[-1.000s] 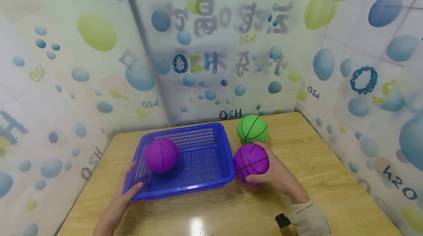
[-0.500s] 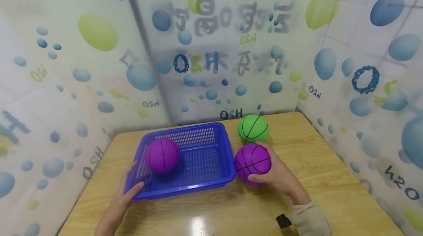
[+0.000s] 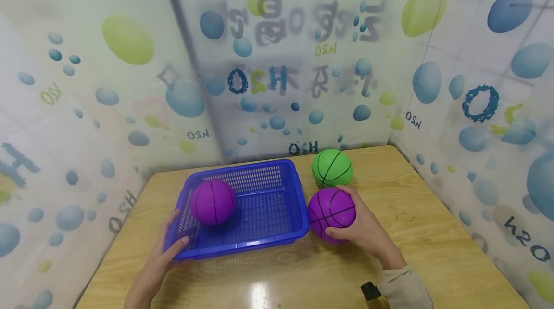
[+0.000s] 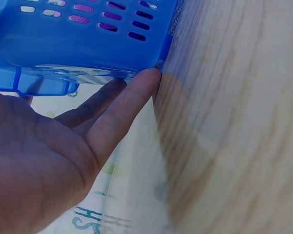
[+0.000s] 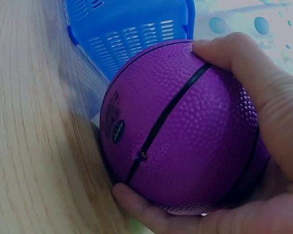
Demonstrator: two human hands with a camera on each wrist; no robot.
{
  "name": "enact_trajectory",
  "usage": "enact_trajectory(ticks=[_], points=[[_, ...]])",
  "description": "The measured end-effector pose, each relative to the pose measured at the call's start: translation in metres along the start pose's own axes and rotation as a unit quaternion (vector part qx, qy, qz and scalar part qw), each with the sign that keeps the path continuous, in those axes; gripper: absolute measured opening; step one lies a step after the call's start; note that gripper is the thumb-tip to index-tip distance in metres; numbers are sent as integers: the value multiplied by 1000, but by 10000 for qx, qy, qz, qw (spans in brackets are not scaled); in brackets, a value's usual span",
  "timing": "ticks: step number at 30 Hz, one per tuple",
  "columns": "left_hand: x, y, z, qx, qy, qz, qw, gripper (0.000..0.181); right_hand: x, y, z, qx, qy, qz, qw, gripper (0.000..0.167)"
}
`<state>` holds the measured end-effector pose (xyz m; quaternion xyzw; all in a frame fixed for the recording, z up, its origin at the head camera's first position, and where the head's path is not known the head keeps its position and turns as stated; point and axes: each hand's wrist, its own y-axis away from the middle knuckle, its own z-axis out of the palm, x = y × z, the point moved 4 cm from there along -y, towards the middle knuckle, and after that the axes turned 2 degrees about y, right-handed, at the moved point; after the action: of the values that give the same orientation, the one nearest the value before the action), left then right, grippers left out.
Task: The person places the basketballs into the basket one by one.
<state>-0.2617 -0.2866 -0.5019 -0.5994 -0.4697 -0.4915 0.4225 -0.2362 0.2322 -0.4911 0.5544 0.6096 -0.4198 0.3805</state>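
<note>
While the L hand [image 3: 159, 257] rests on the L end of the blue basket [image 3: 261, 215] in the head view, the R hand [image 3: 367, 233] grips the held purple ball [image 3: 324, 210], just off the basket's R end; can't tell if ball & rim touch. Held purple ball is round, so its direction reads only from the black seams, which cross on the side facing the person. Basket is upright on the tabletop [image 3: 415, 212], long axis approx. L–R, R end angled slightly away from the person. Second purple ball [image 3: 213, 202] is inside the basket, L end, w/ one seam running up its front. Green ball [image 3: 332, 168] is off the basket's R end too, beyond the held one. Pale sleeve [image 3: 404, 287] & small black object [image 3: 370, 290] are R of the basket, on the person's side.

L wrist view: L-hand fingers spread, fairly straight, tips at the basket's slotted wall, low by the tabletop; purple shows thru slots.

R wrist view: R-hand fingers curled round the ball from opposite sides, basket beyond it. Seam w/ valve [image 5: 142, 156] runs from near one fingertip to near another; dark oval label [image 5: 118, 131] is on the tabletop side of that seam.
</note>
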Motion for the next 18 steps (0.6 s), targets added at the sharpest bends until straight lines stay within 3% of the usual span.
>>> enact_trajectory(ticks=[18], points=[[-2, -1, -1, 5, 64, -21, 10000, 75, 3, 2, 0, 83, -178, 51, 9998, 111]])
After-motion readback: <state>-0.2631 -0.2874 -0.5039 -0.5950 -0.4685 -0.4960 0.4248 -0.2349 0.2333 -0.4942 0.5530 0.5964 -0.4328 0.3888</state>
